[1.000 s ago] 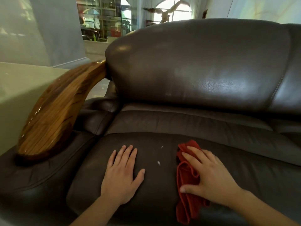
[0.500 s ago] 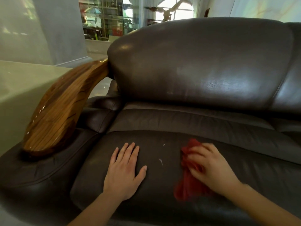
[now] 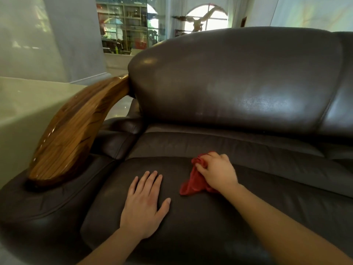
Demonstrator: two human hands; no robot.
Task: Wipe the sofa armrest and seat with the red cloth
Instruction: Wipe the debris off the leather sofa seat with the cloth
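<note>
The seat [image 3: 191, 222] under my left hand [image 3: 143, 203] is dark brown leather, smooth with a fine grain and a dull, soft sheen. The backrest [image 3: 229, 83] is the same leather but glossier, catching pale patches of light. The armrest [image 3: 76, 131] is polished wood, streaked with dark and honey-coloured grain, lacquered so that it glints along its edge. Below it the padded arm [image 3: 38, 203] is leather again, creased at the seams. The red cloth [image 3: 193, 185] bunched in my right hand [image 3: 217, 173] is thin, soft fabric, matt and crumpled. The floor [image 3: 122, 109] beyond looks hard and glossy.
</note>
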